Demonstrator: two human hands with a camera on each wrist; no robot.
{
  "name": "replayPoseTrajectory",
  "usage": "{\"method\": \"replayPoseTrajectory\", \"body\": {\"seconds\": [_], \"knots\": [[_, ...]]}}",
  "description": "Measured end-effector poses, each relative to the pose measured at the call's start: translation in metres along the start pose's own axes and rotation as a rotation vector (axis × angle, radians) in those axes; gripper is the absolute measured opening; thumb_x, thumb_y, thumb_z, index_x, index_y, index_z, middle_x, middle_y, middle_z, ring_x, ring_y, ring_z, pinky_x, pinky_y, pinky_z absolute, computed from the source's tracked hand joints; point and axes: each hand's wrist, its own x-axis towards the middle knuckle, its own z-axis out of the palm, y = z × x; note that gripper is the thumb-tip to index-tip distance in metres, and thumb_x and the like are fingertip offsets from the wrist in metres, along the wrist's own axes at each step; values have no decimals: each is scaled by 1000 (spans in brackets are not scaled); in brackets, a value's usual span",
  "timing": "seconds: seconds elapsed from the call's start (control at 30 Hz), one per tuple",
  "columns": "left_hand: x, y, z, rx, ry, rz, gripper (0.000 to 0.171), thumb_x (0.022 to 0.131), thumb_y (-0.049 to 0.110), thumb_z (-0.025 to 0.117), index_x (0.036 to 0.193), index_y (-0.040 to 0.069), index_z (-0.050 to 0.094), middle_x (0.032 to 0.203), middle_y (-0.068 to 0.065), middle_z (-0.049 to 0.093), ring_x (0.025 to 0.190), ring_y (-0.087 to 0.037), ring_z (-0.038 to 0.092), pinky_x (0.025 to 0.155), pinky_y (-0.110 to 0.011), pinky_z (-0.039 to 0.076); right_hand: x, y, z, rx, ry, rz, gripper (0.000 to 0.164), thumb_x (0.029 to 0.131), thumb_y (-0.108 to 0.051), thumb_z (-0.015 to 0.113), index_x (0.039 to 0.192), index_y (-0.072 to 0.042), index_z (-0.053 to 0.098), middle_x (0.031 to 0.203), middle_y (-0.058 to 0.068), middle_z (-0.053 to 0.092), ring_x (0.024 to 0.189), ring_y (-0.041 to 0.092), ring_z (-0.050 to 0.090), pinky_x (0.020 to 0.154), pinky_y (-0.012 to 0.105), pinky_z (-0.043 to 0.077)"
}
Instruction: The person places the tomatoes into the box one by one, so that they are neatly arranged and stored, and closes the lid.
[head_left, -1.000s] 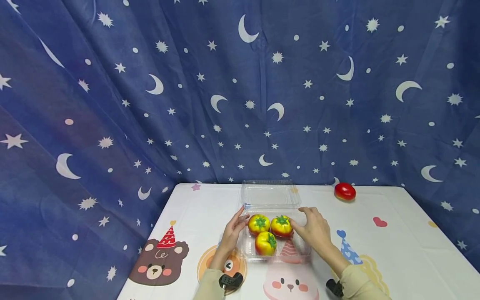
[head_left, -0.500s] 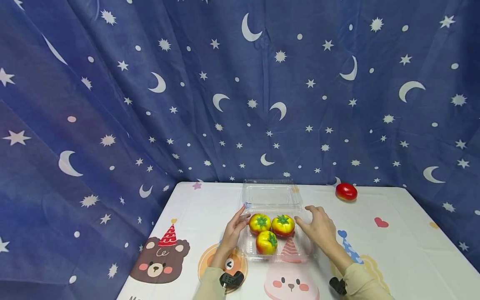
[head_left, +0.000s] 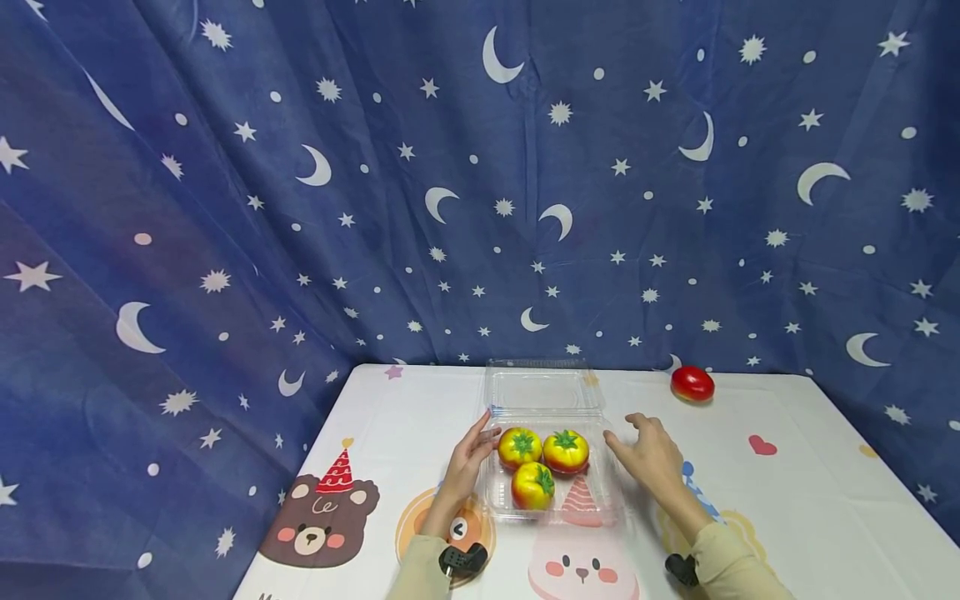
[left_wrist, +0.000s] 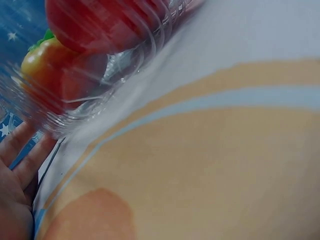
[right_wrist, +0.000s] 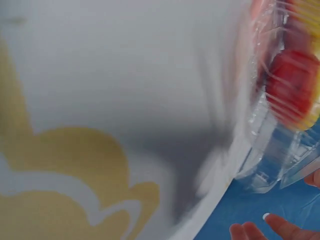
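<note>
A starry blue curtain (head_left: 450,183) rose beyond my left hand (head_left: 462,468) and right hand (head_left: 651,454). The white table (head_left: 420,408) stretched beneath them, the clear box (head_left: 491,496) lying open between. The left, fingers spread, touched its side; the right, loosely spread, hovered just beside it. Inside sat three tomatoes (head_left: 533,479); beyond my right hand, one red fruit (head_left: 692,384).

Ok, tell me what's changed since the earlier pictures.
The right hand has moved rightward, away from the rear-right fruit; its thumb, which overlapped that fruit in the head view, is now clear of it. The left hand, box, all three fruits inside and the red one outside stayed put.
</note>
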Motion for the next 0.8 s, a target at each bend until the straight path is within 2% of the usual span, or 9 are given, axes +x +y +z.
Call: {"method": "replayPoseTrajectory", "body": {"seconds": [0.5,0.7,0.8], "knots": [[1,0,1,-11,8,-4,53,102,2,41,152,-7,26,137,-34,50,118,-41,59,105,-48,42,7,17,-1,19,32,65,58,89,-40,66,124,6,59,115,28,61,100,44,60,75,57,50],[1,0,1,-3,10,-5,52,102,2,42,152,-4,27,137,-33,51,117,-40,59,106,-48,42,7,23,-1,23,13,83,59,90,-39,65,124,8,58,116,30,59,101,44,59,78,56,50],[1,-1,0,0,3,-1,53,102,2,42,153,-4,27,137,-33,50,118,-41,59,106,-48,42,7,27,1,24,31,89,58,90,-38,64,124,8,57,115,31,58,100,45,59,78,57,50]]}}
